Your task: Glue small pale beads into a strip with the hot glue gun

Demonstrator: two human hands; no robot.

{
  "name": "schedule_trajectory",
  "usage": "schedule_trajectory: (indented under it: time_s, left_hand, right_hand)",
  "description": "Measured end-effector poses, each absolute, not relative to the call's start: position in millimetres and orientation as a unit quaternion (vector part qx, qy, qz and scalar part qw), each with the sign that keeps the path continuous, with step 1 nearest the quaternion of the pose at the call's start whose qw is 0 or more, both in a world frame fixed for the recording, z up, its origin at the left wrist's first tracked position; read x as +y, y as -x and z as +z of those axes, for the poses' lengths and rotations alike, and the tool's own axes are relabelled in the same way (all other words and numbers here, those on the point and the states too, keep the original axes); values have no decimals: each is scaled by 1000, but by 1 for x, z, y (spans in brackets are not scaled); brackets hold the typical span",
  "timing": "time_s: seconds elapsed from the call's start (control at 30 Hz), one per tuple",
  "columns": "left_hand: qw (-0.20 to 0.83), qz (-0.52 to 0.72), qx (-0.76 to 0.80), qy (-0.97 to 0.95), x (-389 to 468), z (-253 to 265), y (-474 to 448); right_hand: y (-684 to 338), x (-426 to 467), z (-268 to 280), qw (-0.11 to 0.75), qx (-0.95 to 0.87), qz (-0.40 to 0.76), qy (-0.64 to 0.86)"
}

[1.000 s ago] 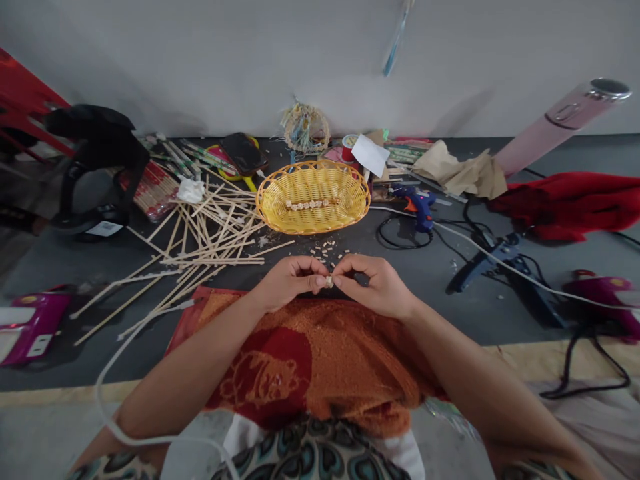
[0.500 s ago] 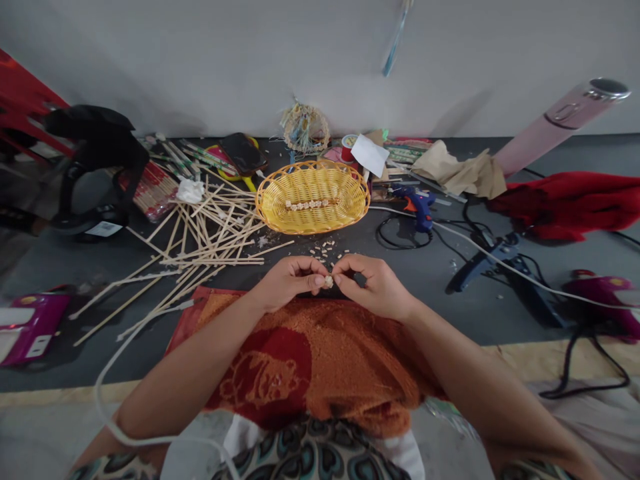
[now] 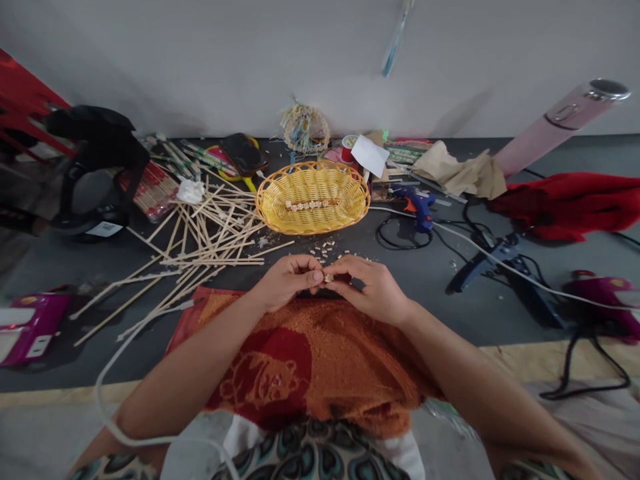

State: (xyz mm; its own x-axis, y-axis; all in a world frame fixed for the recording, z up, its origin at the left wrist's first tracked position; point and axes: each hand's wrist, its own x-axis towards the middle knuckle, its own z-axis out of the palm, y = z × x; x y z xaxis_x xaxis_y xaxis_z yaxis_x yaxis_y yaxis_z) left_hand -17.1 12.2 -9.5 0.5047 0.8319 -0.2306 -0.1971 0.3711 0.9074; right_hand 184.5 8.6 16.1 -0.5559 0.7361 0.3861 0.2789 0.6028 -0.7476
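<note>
Between my two hands is a small pale wooden piece (image 3: pixel 328 278), seemingly a cluster of short stick bits; fingers cover much of it. The thumb and fingers of my left hand (image 3: pixel 287 283) pinch its left side. My right hand (image 3: pixel 374 288) grips it from the right, fingertips closed. Just beyond my fingers, short cut stick bits (image 3: pixel 326 248) lie scattered on the dark table. Farther back stands a yellow wicker basket (image 3: pixel 280 220) with a row of small pale wooden clusters (image 3: pixel 313 205) in it. An orange towel (image 3: pixel 350 353) lies beneath my wrists.
Long thin wooden sticks (image 3: pixel 200 233) are piled at left, near a black strapped item (image 3: pixel 100 167). To the right are a blue glue gun (image 3: pixel 421 208), dark blue pliers-like tools (image 3: pixel 490 263), a red cloth (image 3: pixel 575 200) and a pink flask (image 3: pixel 550 127). A white cable (image 3: pixel 107 373) crosses my left arm.
My right fingers have shifted left and closed around the small piece, covering more of it. The left hand has barely moved.
</note>
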Motion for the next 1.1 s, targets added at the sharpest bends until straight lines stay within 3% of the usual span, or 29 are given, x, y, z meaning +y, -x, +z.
schedule_trajectory:
  time_s: [0.4, 1.1]
  left_hand:
    - [759, 350, 344, -428, 13, -7, 17]
    - [741, 326, 357, -467, 10, -8, 17]
  right_hand:
    - [-189, 13, 15, 351, -788, 375, 340]
    - [-190, 12, 8, 328, -850, 243, 332]
